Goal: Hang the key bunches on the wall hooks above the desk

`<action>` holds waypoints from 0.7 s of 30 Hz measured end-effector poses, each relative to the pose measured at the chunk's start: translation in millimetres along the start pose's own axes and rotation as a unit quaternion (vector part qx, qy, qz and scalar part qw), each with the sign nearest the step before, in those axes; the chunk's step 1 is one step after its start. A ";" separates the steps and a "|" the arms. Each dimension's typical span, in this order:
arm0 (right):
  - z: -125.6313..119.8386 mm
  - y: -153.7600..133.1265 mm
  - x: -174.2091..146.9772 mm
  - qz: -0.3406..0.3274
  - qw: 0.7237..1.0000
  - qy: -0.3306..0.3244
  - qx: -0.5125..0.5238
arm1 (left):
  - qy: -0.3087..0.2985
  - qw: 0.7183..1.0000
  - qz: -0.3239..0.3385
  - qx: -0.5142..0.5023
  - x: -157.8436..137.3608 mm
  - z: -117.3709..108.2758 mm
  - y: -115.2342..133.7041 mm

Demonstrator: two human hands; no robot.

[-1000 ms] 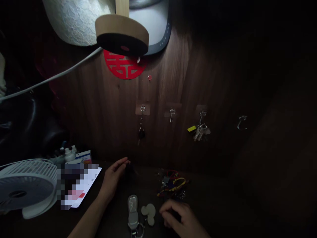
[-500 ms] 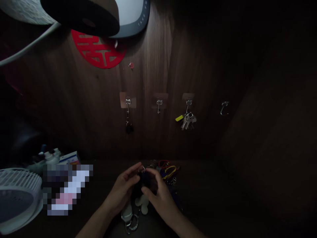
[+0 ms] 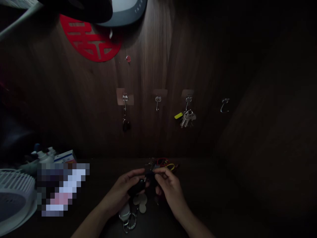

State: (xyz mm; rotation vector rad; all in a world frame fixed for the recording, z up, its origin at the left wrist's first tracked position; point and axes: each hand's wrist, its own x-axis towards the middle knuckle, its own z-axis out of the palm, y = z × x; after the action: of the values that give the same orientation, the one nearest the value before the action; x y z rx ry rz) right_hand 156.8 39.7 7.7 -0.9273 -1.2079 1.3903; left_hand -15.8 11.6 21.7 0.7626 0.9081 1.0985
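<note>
My left hand (image 3: pixel 121 188) is closed on a dark, rounded key fob (image 3: pixel 137 188), thumb on top. From its end a small metal ring (image 3: pixel 145 179) reaches toward a dark blue piece (image 3: pixel 150 176), which my right hand (image 3: pixel 170 186) pinches between thumb and fingers. Shadow hides the details of both. Below the hands lie a pale, rounded-lobed charm (image 3: pixel 141 200) and a light-coloured keychain with a silver clasp (image 3: pixel 129 223). Just beyond my fingertips, red and yellow cords (image 3: pixel 168 163) rest among other small items on the dark surface.
Several metal hooks line the wooden panel: a chain (image 3: pixel 125 112) hangs at left, a key bunch with a yellow tag (image 3: pixel 188 118) farther right. A white fan (image 3: pixel 15 198), bottles (image 3: pixel 44 157) and a box (image 3: pixel 64 157) stand at left. Caps (image 3: pixel 123 15) hang above a red cutout (image 3: pixel 91 48).
My hands have drawn apart, the right one moving rightward with the dark blue piece. The ring now shows between them, and the fob lies tilted in my left hand. The view has shifted slightly.
</note>
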 end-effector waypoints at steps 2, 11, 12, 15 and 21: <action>0.7 -0.9 0.2 0.036 0.999 -0.004 0.015 | -0.016 1.000 -0.009 0.016 -0.6 -0.7 0.8; -7.1 3.4 5.5 0.185 0.973 -0.028 0.136 | -0.036 0.999 -0.020 0.025 -2.0 -3.9 1.1; -6.9 3.4 5.5 0.176 0.978 -0.033 0.108 | -0.032 0.999 -0.016 0.024 -2.5 -3.6 1.3; -4.1 0.8 3.5 0.100 0.993 -0.049 -0.024 | -0.028 0.999 -0.005 0.028 -3.6 -2.7 2.5; -1.1 -6.3 -6.5 -0.111 0.974 -0.033 -0.195 | -0.050 0.997 0.028 0.061 -3.1 -4.9 2.5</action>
State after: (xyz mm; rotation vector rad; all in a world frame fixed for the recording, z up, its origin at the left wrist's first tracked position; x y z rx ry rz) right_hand 160.3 33.2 13.2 -0.9810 -1.6188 1.0302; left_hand -21.8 9.6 22.5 0.9406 0.8796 1.0520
